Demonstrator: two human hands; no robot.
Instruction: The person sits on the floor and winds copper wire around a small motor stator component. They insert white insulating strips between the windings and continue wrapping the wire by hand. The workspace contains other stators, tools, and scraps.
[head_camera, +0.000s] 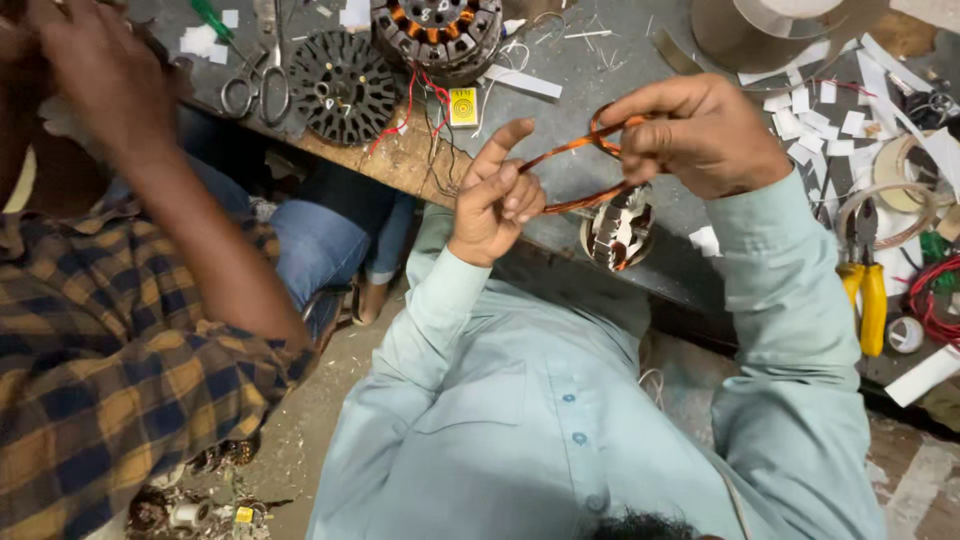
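My left hand (493, 200) and my right hand (700, 132) hold a loop of copper-coloured wire (572, 148) stretched between them above the bench edge. The right hand pinches the loop's upper right end. My left hand grips the lower left end, its index finger pointing up. Just below the loop, a small wound stator core (618, 230) sits on the grey bench (560, 70). My pale green sleeves and shirt front fill the lower middle.
A person in a plaid shirt (110, 350) sits at left with a raised hand (95, 70). On the bench lie scissors (255, 85), a black laminated disc (345, 85), a larger wound stator (437, 35), yellow-handled pliers (868, 295), red wire (935, 300) and paper strips.
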